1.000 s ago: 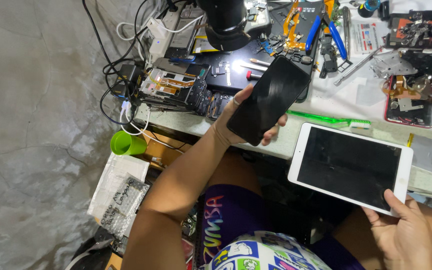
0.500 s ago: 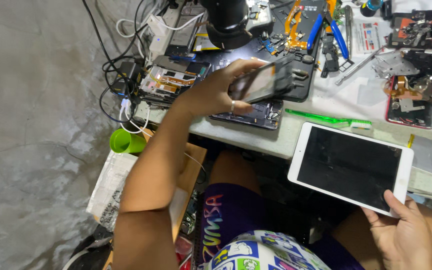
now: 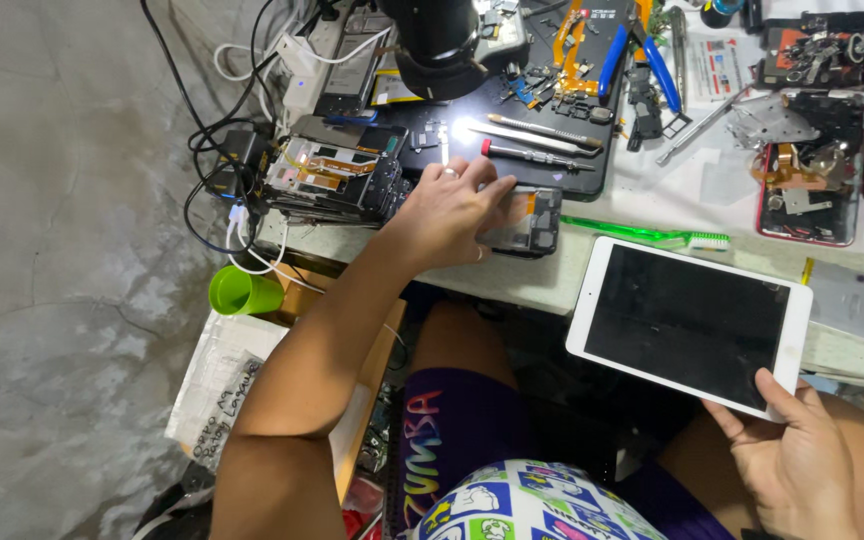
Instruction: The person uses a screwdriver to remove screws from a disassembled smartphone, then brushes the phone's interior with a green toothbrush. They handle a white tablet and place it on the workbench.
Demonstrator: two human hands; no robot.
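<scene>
My left hand (image 3: 449, 212) lies flat on the workbench, fingers resting on a dark opened phone body (image 3: 524, 221) near the bench's front edge. A stack of stripped phone frames (image 3: 337, 180) sits just left of that hand. My right hand (image 3: 797, 452) holds a white tablet (image 3: 690, 323) with a dark screen by its lower right corner, over my lap and the bench edge. A green toothbrush (image 3: 647, 233) lies on the bench between phone and tablet.
A black mat (image 3: 512, 135) carries screwdrivers and small parts under a lit microscope head (image 3: 439, 45). Blue-handled pliers (image 3: 637, 50), opened phones (image 3: 807, 170) and a silver pouch (image 3: 857, 300) lie to the right. Cables (image 3: 237, 150) hang at the left edge above a green cup (image 3: 242, 293).
My left hand has brought the dark phone part down from the air onto the bench and now rests on it. The tablet in my right hand has stayed put.
</scene>
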